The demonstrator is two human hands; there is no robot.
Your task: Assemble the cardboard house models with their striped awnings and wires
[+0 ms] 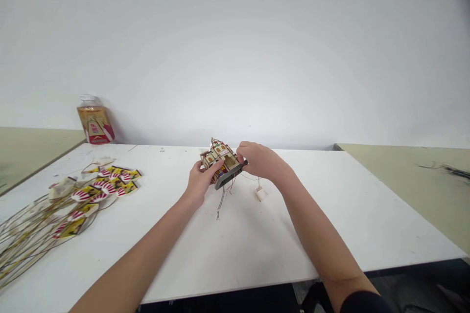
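A small decorated model house (219, 153) on a dark grey base (228, 176) is held tilted above the white table (235, 244). My left hand (200, 179) grips its left side, thumb across the front. At the right end of the base, my right hand (259, 160) has its fingers closed together by the base's corner; what they pinch is too small to make out. Thin dark wires (222, 201) hang below the base. A small pale piece (259, 193) with a thin wire lies on the table below my right hand.
Several red, white and yellow pieces (108, 187) with long wires lie on the left of the table. A bottle with an amber and red label (96, 124) stands at the back left by the wall. Dark wires (453, 171) rest on the greenish surface at right.
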